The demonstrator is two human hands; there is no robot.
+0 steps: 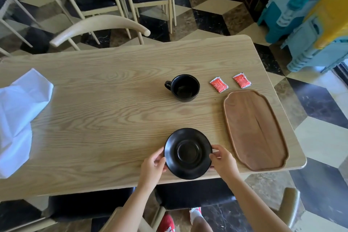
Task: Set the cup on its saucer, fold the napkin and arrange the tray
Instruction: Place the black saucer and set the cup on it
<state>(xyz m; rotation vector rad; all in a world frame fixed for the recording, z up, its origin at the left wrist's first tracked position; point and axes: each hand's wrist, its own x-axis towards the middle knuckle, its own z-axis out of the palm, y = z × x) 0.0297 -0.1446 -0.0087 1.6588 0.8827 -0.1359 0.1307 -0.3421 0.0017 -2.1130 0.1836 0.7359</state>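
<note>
A black saucer (188, 153) lies near the table's front edge. My left hand (153, 165) grips its left rim and my right hand (223, 161) grips its right rim. An empty black cup (185, 88) stands upright farther back on the table, handle to the left, apart from the saucer. A dark wooden tray (255, 130) lies empty to the right of the saucer. A crumpled white napkin (17, 118) lies at the table's far left. Two red sachets (219, 84) (242, 80) lie behind the tray.
The light wooden table (105, 111) has its right edge just past the tray. Pale chairs with dark seats (101, 26) stand behind the table, and another sits under its front edge. Blue and yellow plastic crates (310, 17) are stacked at the back right.
</note>
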